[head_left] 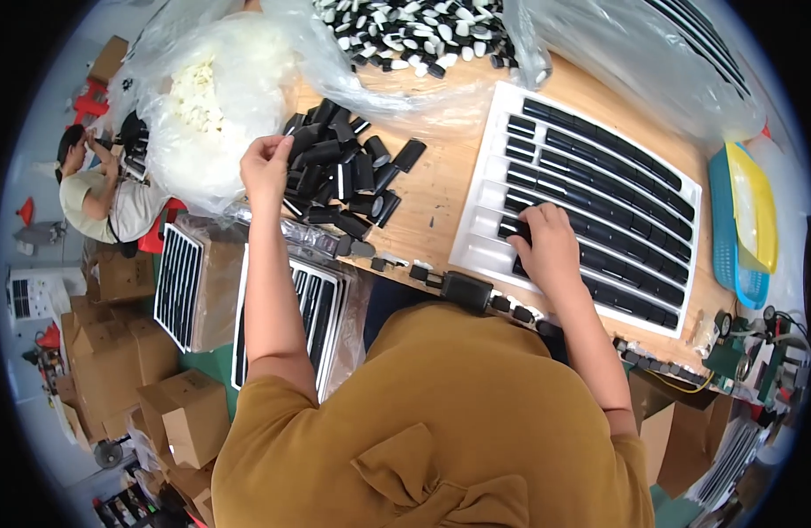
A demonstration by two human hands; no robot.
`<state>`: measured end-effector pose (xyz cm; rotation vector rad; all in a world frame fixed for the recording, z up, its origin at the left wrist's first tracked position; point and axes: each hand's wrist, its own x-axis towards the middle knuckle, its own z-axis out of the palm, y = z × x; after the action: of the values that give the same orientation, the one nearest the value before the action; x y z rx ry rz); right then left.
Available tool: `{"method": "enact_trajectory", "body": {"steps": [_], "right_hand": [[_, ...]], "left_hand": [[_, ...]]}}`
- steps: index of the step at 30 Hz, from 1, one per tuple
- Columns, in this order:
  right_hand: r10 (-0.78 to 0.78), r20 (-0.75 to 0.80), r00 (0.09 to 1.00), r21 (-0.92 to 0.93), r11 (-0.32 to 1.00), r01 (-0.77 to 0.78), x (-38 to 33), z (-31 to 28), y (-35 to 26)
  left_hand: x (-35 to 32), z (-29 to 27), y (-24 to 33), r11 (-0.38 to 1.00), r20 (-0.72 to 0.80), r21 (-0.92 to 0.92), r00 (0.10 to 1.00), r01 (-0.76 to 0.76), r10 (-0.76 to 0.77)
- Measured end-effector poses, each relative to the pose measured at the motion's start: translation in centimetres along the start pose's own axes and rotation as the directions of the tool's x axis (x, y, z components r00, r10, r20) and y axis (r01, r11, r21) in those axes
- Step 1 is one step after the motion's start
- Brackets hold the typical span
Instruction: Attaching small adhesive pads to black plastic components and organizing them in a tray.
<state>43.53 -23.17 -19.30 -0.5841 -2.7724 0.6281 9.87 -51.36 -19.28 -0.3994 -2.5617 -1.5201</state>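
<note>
My left hand [265, 172] is closed in a pinch on a black plastic piece [304, 139], at the left edge of a heap of similar short black pieces [357, 172] on the table. To the right lies a white tray [480, 238] with long slots, most of them filled with rows of glossy black pieces. Over the tray's left part, my right hand [551, 246] has its thumb and fingers around a black piece [511, 227] at the near end of one row. Its fingertips partly hide that piece.
Clear plastic bags hold cream bits [197, 101] at left and small black and white parts [423, 31] at the back. Blue and yellow baskets [740, 220] stand right. Filled trays [179, 286] and cartons [181, 418] are below left. A person [98, 189] sits farther left.
</note>
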Motion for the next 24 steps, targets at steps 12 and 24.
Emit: {"method": "enact_trajectory", "body": {"steps": [12,24], "right_hand": [[-0.034,-0.041,0.999,-0.046,0.998,0.032,-0.3,0.5,0.1],[-0.002,-0.030,1.000,-0.018,1.000,0.002,-0.2,0.6,0.4]], "left_hand": [[5.0,12.3,6.0,0.882,0.133,0.137,0.890,-0.452,0.435],[5.7,27.1,8.8,0.844,0.359,0.471,0.930,-0.257,0.083]]}}
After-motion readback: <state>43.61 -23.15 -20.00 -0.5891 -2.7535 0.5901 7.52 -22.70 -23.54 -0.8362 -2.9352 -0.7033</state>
